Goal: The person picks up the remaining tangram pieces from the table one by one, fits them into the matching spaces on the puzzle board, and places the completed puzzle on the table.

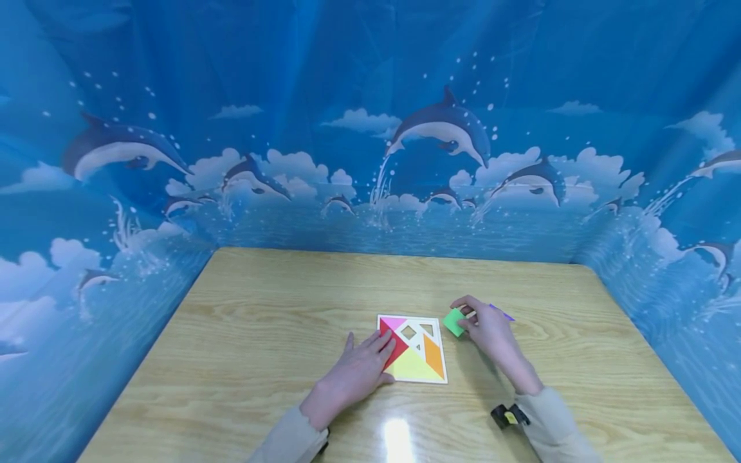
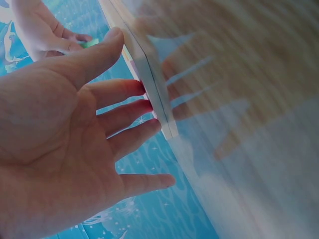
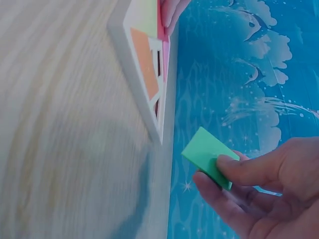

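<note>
A square white tangram tray [image 1: 442, 375] lies on the table, holding pink, red, yellow and orange pieces, with several open slots toward its upper right. My left hand [image 1: 360, 368] rests over the tray's left side, fingers spread, with fingertips on the red triangle [image 1: 400, 352]. In the left wrist view the fingers are straight at the tray's edge. Just right of the tray, my right hand [image 1: 491, 331] pinches a green square piece [image 3: 209, 154] between thumb and fingers, held above the table. Partly behind that hand lies a purple piece [image 1: 502, 313].
The wood-grain table [image 1: 278, 308] reaches back to a blue curtain [image 1: 324, 225] printed with dolphins, which also lines both sides. A black wrist strap [image 1: 509, 417] sits at the right cuff. Light glares off the table's front middle.
</note>
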{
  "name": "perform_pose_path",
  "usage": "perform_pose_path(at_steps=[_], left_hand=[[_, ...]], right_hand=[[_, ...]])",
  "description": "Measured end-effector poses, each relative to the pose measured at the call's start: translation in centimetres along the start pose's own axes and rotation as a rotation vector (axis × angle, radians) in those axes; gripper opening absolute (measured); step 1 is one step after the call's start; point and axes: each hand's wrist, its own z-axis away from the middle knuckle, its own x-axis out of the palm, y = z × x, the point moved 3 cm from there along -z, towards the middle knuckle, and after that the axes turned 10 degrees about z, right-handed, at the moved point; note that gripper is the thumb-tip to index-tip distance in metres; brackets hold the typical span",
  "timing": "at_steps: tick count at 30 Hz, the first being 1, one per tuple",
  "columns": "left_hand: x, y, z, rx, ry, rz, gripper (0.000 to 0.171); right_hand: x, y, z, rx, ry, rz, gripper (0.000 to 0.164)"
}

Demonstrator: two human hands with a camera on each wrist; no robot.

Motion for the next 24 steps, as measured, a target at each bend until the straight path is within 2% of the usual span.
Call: perform_pose_path(at_steps=[7, 24], left_hand=[[0.2, 0.0, 0.0, -0.007, -0.004, -0.008, 0.068], [0.1, 0.0, -0.2, -0.028, -0.016, -0.014, 0.069]], right_hand=[[0.9, -1.6, -1.2, -0.012, 0.028, -0.084, 0.028], [3.7, -3.8, -2.3, 0.020, -0.091, -0.185, 0.029]])
